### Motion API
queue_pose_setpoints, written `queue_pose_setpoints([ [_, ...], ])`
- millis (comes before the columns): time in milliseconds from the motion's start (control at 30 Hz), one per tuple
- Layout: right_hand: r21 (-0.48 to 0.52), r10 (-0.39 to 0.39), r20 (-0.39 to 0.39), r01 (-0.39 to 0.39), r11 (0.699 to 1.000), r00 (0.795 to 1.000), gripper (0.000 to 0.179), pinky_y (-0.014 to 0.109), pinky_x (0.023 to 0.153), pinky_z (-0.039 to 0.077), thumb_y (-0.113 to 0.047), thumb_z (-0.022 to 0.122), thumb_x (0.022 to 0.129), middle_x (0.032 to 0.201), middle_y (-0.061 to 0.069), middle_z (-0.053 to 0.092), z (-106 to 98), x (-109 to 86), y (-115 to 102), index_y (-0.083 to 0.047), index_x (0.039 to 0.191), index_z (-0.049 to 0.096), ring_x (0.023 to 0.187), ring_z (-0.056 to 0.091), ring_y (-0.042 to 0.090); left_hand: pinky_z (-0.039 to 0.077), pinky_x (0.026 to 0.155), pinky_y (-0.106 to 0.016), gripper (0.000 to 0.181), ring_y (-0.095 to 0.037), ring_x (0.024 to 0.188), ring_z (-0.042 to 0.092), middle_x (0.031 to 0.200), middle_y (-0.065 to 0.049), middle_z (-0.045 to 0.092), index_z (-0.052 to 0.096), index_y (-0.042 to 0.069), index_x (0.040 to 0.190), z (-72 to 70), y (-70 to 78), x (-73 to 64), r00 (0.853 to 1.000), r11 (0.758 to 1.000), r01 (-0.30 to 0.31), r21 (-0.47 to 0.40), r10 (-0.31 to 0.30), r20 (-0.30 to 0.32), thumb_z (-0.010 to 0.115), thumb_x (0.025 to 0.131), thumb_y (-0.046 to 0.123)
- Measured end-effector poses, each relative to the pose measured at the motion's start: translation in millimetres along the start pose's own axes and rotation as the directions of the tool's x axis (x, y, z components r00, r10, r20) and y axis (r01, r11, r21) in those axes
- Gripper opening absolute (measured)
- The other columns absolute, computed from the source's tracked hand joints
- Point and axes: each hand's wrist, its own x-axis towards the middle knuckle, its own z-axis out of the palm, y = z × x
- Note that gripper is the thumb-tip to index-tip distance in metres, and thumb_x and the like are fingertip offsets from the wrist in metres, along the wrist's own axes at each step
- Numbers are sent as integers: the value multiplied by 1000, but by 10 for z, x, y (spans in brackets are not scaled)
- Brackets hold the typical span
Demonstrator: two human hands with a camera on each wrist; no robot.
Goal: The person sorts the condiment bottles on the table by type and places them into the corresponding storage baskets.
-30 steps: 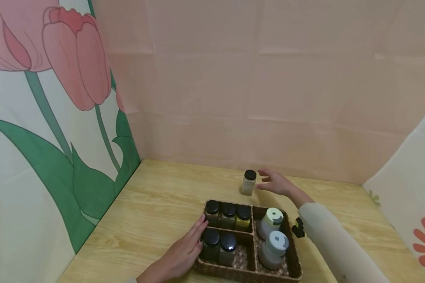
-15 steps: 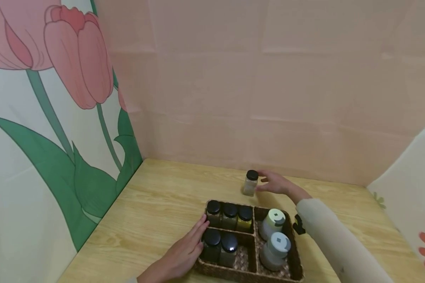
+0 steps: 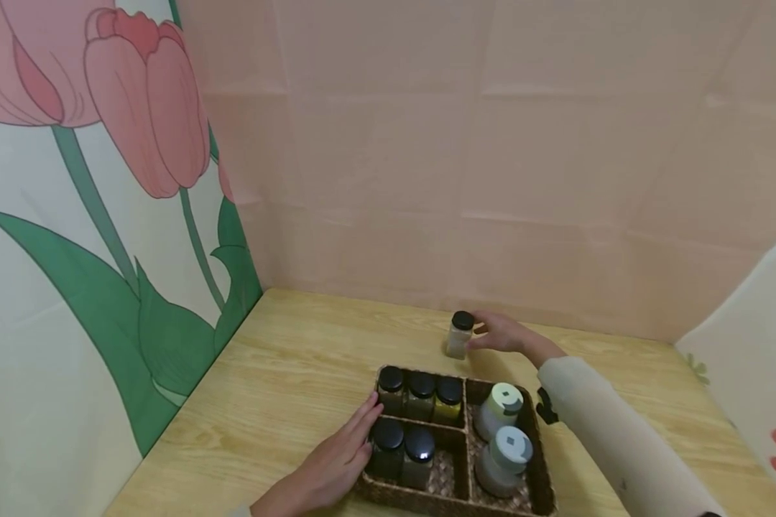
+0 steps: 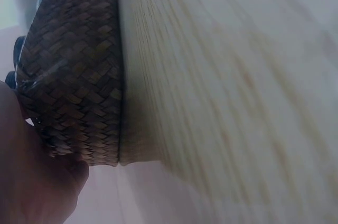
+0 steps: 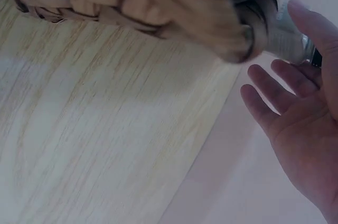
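My right hand (image 3: 501, 332) is at a small clear spice jar (image 3: 458, 343) with a black lid, standing near the table's back edge. Thumb and forefinger hold it from its right side. In the right wrist view the right hand (image 5: 301, 123) has its other fingers spread below the jar (image 5: 288, 42), partly hidden by the basket. My left hand (image 3: 333, 459) lies with straight fingers along the left side of a dark woven basket (image 3: 410, 495). The left wrist view shows the left hand (image 4: 37, 166) touching the woven wall (image 4: 79, 71).
Several black-lidded jars (image 3: 420, 385) stand in the basket's two left compartments. Two larger bottles with pale lids (image 3: 511, 446) occupy the right compartment. Wooden tabletop (image 3: 284, 388) extends leftward. A pink cloth backdrop (image 3: 375, 179) rises behind, with tulip-printed cloth (image 3: 174, 345) at left.
My right hand has moved slightly left, closing the gap to the spice jar, and its thumb and forefinger have come onto it. My left hand keeps its place on the basket.
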Motion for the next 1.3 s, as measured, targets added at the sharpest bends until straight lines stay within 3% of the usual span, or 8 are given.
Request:
queue_pose_setpoints([
  [333, -68, -45, -92, 39, 997, 995, 51, 59, 101, 48, -22, 78, 90, 124, 21, 64, 52, 107, -34, 3, 130, 57, 119, 61, 45, 37, 115, -48, 56, -22, 152, 25, 171, 6, 6, 17, 23, 164, 3, 4, -5, 1000, 1000, 9, 3, -9, -1, 32, 111, 32],
  [833, -167, -16, -114, -4, 986, 993, 43, 51, 87, 52, -29, 80, 89, 105, 10, 70, 10, 101, 31, -1, 117, 64, 95, 65, 26, 38, 115, -45, 56, -22, 152, 27, 171, 5, 7, 19, 21, 164, 20, 31, 62, 1000, 1000, -11, 15, 11, -1, 34, 110, 29],
  [1100, -191, -105, -135, 79, 978, 985, 30, 40, 75, 50, -25, 82, 87, 93, 2, 71, 7, -7, 44, -6, 104, 67, 82, 63, 17, 36, 116, -44, 57, -22, 152, 26, 171, 3, 7, 20, 19, 164, 41, 68, 43, 1000, 1000, -17, 17, 17, 12, 36, 109, 27],
  [1300, -159, -114, -188, 85, 984, 976, 32, 40, 75, 54, -30, 80, 89, 98, 3, 74, -109, -81, -7, -8, 108, 67, 88, 70, 19, 34, 117, -47, 57, -22, 152, 25, 171, 4, 6, 19, 19, 164, 16, 97, 75, 1000, 999, -23, 42, 23, -1, 35, 109, 26],
])
